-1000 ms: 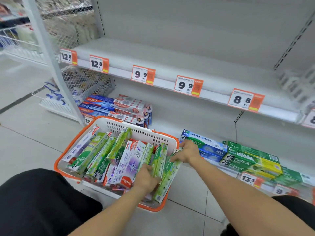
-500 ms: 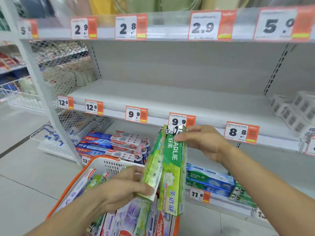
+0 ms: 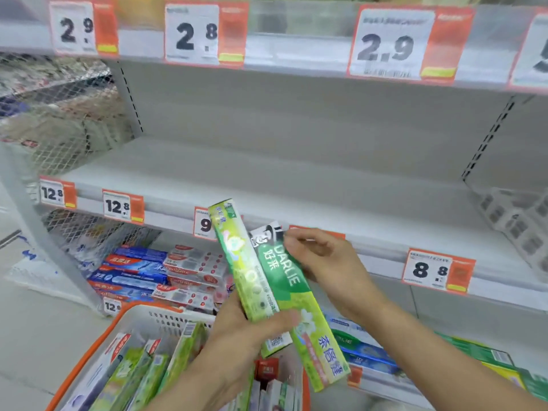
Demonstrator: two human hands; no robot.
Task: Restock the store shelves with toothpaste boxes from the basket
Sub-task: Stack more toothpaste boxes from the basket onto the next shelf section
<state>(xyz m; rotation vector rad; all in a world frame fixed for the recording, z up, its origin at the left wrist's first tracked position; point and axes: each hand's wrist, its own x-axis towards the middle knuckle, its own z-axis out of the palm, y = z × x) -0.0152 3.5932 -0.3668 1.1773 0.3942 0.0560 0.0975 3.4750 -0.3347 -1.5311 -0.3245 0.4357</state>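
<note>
Our left hand (image 3: 237, 330) grips the lower part of a light green toothpaste box (image 3: 241, 262), and our right hand (image 3: 323, 259) pinches the top of a Darlie box (image 3: 296, 295), both held above the orange basket (image 3: 89, 351). We should square the two together, then slide them flat onto the bare middle shelf (image 3: 267, 173) behind the price tags, above the stocked lower shelf.

The Darlie toothpaste box (image 3: 299, 304) is deep green fading to lime, with white lettering and a white flower. The lighter box (image 3: 241, 262) beside it is pale green with shiny spots. The basket (image 3: 98, 348) is white with an orange rim. Price tags (image 3: 438, 270) are white and orange with black digits.
</note>
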